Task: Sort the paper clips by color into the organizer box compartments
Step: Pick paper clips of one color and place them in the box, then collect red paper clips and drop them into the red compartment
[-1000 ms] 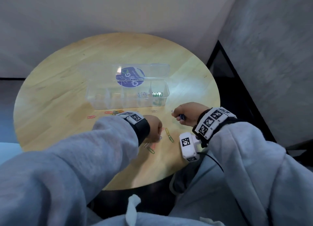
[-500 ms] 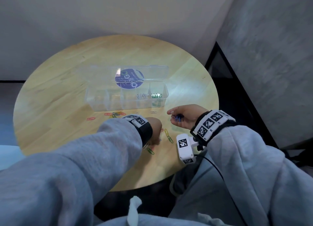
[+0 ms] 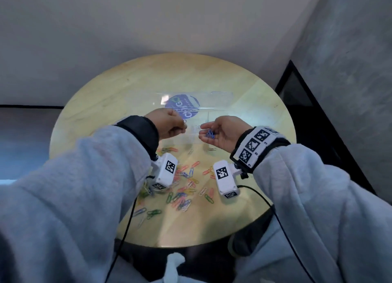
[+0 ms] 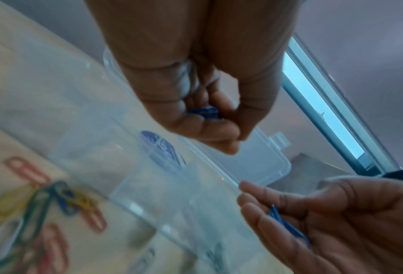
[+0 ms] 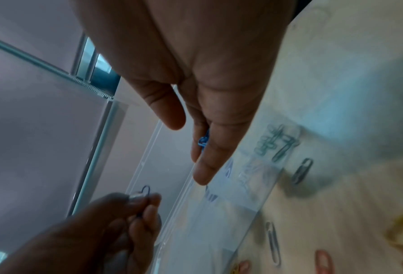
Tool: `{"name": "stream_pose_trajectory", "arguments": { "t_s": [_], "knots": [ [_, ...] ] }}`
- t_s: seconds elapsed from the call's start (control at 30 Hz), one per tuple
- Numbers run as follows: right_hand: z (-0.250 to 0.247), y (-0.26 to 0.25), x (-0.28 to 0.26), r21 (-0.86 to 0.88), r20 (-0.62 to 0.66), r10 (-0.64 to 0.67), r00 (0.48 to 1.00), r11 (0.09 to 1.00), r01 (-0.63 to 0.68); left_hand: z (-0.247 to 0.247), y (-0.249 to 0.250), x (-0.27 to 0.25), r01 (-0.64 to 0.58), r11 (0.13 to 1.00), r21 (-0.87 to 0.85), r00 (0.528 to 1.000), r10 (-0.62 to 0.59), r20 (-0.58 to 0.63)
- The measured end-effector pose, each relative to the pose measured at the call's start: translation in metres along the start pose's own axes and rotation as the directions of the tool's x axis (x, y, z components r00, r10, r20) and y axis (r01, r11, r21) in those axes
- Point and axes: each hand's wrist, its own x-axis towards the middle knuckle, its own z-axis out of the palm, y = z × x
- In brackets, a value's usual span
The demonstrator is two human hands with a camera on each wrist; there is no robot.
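Head view, blue paper clips (image 3: 210,134) cupped in right hand (image 3: 224,132), thin looped wire

You're in a plain office-like corner — a round wooden table (image 3: 131,87), bare pale walls (image 3: 148,24), an aluminium-framed window (image 4: 322,103) beside you.

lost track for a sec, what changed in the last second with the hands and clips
Both hands rose from the table to above the organizer box. The right hand, earlier closed on blue clips low near the table, now lies palm up with blue clips in it. The left hand left the loose pile and pinches a blue clip. Box and table appear to stay put.
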Motion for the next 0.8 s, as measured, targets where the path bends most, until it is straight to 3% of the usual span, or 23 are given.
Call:
{"name": "stream_pose_trajectory", "arguments": {
  "t_s": [0.13, 0.27, 0.5, 0.7, 0.8],
  "knots": [
    [0.021, -0.006, 0.012, 0.008, 0.004, -0.012, 1.0, 1.0, 0.012, -0.008, 0.002, 0.012, 0.044, 0.995, -0.09, 0.998, -0.047, -0.034],
    [0.038, -0.012, 0.022, -0.027, -0.003, -0.069, 0.998, 0.997, 0.068, -0.003, 0.002, 0.022, 0.039, 0.998, -0.045, 0.995, -0.043, -0.087],
    [0.047, -0.014, 0.028, -0.197, -0.024, -0.108, 0.994, 0.975, 0.101, -0.001, 0.007, 0.024, 0.049, 0.949, -0.313, 0.992, -0.082, -0.093],
    [0.032, -0.011, 0.017, -0.147, 0.032, -0.153, 0.988, 0.977, 0.156, -0.004, 0.009, 0.011, -0.031, 0.964, -0.263, 0.993, 0.001, -0.114],
    [0.016, -0.006, 0.006, -0.17, 0.034, -0.174, 0.984, 0.969, 0.177, -0.005, 0.011, -0.003, -0.068, 0.989, -0.129, 0.997, 0.063, -0.036]
  ]
}}
